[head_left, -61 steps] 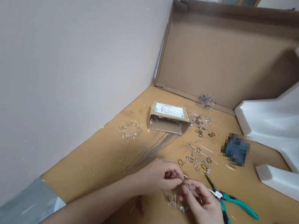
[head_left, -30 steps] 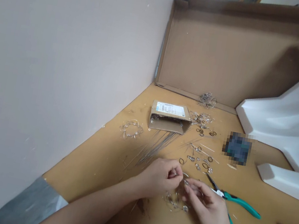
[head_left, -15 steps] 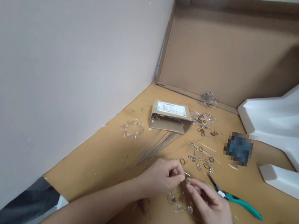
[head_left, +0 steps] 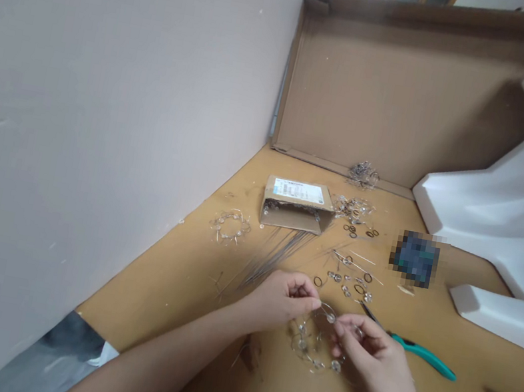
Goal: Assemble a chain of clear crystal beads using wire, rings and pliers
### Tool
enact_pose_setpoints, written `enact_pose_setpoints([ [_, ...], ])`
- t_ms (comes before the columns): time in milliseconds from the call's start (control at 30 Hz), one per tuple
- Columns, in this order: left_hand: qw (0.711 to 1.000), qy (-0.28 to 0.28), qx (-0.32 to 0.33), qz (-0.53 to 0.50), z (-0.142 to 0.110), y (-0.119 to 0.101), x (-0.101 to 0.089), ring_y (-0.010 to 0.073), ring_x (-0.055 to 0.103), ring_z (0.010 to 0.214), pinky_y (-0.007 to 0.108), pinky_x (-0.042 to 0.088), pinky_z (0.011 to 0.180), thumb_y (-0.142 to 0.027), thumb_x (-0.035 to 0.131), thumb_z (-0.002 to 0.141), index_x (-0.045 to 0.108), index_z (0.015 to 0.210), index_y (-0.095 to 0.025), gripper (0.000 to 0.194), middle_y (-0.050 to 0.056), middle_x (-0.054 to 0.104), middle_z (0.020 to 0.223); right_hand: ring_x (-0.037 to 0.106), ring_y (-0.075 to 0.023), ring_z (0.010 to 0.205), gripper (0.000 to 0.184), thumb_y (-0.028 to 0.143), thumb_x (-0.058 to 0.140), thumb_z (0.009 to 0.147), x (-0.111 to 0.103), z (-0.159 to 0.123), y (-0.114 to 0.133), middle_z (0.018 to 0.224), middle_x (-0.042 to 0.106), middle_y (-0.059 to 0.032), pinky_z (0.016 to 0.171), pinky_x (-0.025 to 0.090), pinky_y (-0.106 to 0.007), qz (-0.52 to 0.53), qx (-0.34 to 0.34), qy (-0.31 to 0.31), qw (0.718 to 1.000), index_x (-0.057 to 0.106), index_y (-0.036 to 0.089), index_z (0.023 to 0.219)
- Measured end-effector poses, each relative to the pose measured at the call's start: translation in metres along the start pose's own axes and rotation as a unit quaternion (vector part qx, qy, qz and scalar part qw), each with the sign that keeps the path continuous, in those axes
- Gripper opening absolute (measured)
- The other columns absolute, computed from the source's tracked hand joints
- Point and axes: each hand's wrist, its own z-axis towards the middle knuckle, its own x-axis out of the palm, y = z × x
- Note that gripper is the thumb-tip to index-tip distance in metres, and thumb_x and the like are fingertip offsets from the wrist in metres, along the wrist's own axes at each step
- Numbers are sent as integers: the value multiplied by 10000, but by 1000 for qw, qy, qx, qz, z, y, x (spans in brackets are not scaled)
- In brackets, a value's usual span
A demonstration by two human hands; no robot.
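Observation:
My left hand point(head_left: 287, 300) pinches a thin wire between thumb and fingertips. My right hand point(head_left: 369, 350) closes its fingertips on the other side of the same piece, beside a clear bead point(head_left: 331, 318). A beaded wire ring point(head_left: 300, 345), with several clear beads along thin curved wire, hangs below and between both hands. Part of it is behind my right fingers. Teal-handled pliers point(head_left: 426, 357) lie beside my right hand, which covers their middle; one handle shows past my wrist.
A small cardboard box point(head_left: 300, 191) lies behind straight wires point(head_left: 275, 262). Another beaded wire ring point(head_left: 230, 226) is at the left, near the wall. Loose dark rings point(head_left: 318, 281), beads and wire heaps point(head_left: 355, 209) are scattered behind my hands. White foam point(head_left: 494, 318) stands at the right.
My hands have drawn slightly apart, baring a clear bead and wire between them. The right hand has shifted a little right, covering more of the pliers. More of the ring shows below.

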Motion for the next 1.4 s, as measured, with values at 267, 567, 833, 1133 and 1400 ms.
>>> enact_pose_setpoints([
  [267,999,23,-8,-36,1,3,-4,63,439,459,183,367,459,-340,616,706,566,727,-139,208,-53,480,503,454,-106,414,241,444,659,706,-2,-1,4,466,542,22,379,340,-211,9,-32,36,999,623,206,730],
  [567,986,-4,92,141,-10,-4,1,54,409,501,172,321,496,-227,531,752,564,708,-158,89,-48,499,578,601,-163,590,130,347,597,753,-3,-6,5,674,655,-17,544,484,-244,-198,-227,-58,952,632,224,730],
  [833,910,-9,248,333,-13,-1,7,89,443,530,196,317,536,-182,452,785,508,746,-179,69,-36,507,574,607,-139,575,83,278,584,775,3,-9,5,684,653,8,567,482,-234,-290,-325,-82,896,612,234,839],
  [1133,928,-27,245,280,-16,1,13,79,391,468,192,293,491,-189,415,810,447,736,-184,81,-56,439,522,553,-113,477,55,223,494,784,4,-13,7,573,559,39,489,411,-222,-310,-342,-137,876,527,225,740],
  [1400,937,-23,235,259,-14,3,13,67,392,474,178,296,481,-214,433,822,485,745,-176,101,-59,452,534,540,-106,497,39,218,500,801,0,-10,8,583,548,43,490,420,-205,-305,-369,-92,873,525,226,771],
])
